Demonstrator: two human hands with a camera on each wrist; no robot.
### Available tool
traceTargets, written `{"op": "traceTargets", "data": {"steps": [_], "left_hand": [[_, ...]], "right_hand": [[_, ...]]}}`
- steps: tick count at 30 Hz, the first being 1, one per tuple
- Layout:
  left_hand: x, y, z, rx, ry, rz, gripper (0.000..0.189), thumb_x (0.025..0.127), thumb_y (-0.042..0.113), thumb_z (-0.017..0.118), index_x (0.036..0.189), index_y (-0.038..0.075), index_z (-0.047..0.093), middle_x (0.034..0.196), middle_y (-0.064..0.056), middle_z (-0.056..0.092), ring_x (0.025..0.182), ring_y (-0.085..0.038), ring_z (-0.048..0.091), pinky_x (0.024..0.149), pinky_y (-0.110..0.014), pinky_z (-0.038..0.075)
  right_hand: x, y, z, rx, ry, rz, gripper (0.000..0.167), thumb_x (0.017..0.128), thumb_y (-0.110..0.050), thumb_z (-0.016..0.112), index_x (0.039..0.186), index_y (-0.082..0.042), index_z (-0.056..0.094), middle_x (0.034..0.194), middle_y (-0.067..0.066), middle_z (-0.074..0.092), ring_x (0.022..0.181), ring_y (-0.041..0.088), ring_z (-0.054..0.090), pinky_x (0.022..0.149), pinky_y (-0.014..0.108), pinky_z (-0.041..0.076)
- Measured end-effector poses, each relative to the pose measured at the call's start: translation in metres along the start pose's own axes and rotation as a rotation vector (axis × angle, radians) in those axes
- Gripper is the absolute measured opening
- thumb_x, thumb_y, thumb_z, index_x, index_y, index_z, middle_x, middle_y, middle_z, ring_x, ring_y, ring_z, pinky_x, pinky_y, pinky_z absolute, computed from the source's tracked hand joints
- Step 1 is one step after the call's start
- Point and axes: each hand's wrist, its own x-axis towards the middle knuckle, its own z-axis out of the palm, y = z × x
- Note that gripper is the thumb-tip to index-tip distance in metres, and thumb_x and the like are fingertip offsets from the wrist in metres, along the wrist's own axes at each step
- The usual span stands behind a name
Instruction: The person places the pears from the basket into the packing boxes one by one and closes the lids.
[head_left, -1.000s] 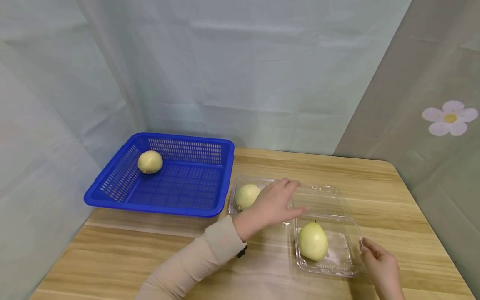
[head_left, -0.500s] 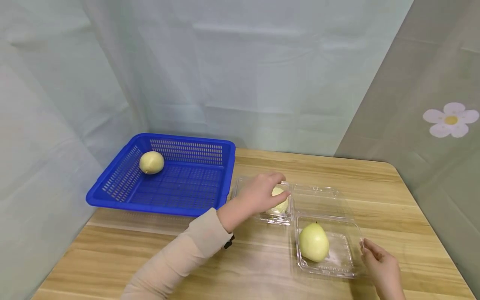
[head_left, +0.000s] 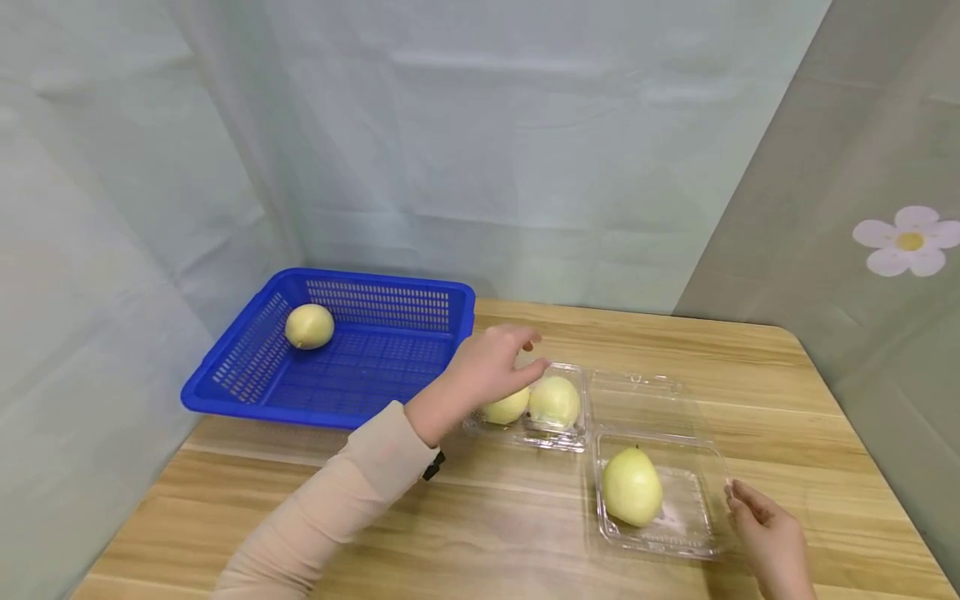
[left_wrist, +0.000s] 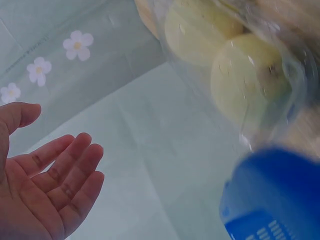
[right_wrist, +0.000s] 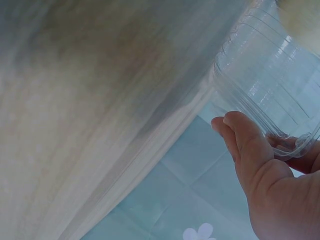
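Observation:
My left hand (head_left: 486,365) hovers over the left part of a clear plastic clamshell box (head_left: 561,444), holding nothing. Its fingers are loosely bent and spread in the left wrist view. Inside that box sit two pale yellow-green pears, a right one (head_left: 554,402) and a left one (head_left: 506,409) partly covered by the hand. My right hand (head_left: 772,537) pinches the right edge of a second clear clamshell box (head_left: 686,510) between thumb and fingers. That box lies with its lid (head_left: 641,405) folded back, and one pear (head_left: 632,487) stands in its left half.
At the left stands a blue slotted plastic basket (head_left: 375,421) with one pear (head_left: 310,326) in its far left corner. A wooden table (head_left: 480,533) bears everything. Pale cloth (head_left: 525,167) hangs behind and at both sides.
My left hand has moved left, from over the right pear in the closed box to over the left one. The right hand keeps its grip on the open box's edge.

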Motion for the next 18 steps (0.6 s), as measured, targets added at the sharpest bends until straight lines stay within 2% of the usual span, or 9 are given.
{"op": "traceTargets", "data": {"steps": [5,10,14,18], "left_hand": [[0.001,-0.011,-0.010,-0.002,0.006,-0.038,0.032,0.092,0.034,0.060,0.112,0.010,0.065,0.106,-0.006,0.070,0.090,-0.022,0.067,0.071,-0.036,0.055],[0.005,-0.021,-0.019,-0.019,0.020,-0.063,0.032,0.091,0.033,0.060,0.110,0.008,0.065,0.105,-0.009,0.070,0.090,-0.023,0.067,0.071,-0.036,0.055],[0.007,-0.028,-0.026,-0.038,0.024,-0.095,0.034,0.092,0.034,0.059,0.112,0.008,0.065,0.107,-0.010,0.069,0.093,-0.025,0.066,0.073,-0.038,0.055],[0.010,-0.037,-0.034,-0.041,0.045,-0.120,0.035,0.091,0.033,0.058,0.112,0.006,0.065,0.107,-0.011,0.069,0.094,-0.027,0.066,0.076,-0.041,0.054]], "right_hand": [[0.000,0.002,-0.001,-0.002,-0.010,0.005,0.042,0.097,-0.008,0.044,0.134,0.012,0.043,0.133,0.025,0.047,0.081,-0.009,0.057,0.067,0.006,0.049],[0.000,0.002,-0.001,0.004,-0.010,0.020,0.042,0.097,-0.008,0.044,0.134,0.011,0.043,0.133,0.024,0.046,0.081,-0.010,0.056,0.068,0.006,0.048],[-0.001,0.002,-0.001,0.012,-0.013,0.012,0.042,0.098,-0.008,0.043,0.135,0.012,0.042,0.134,0.025,0.045,0.088,-0.001,0.062,0.070,0.008,0.051],[-0.001,0.001,0.000,0.048,-0.012,0.000,0.042,0.098,-0.007,0.042,0.135,0.012,0.041,0.135,0.025,0.044,0.082,-0.014,0.055,0.071,0.007,0.050]]}}
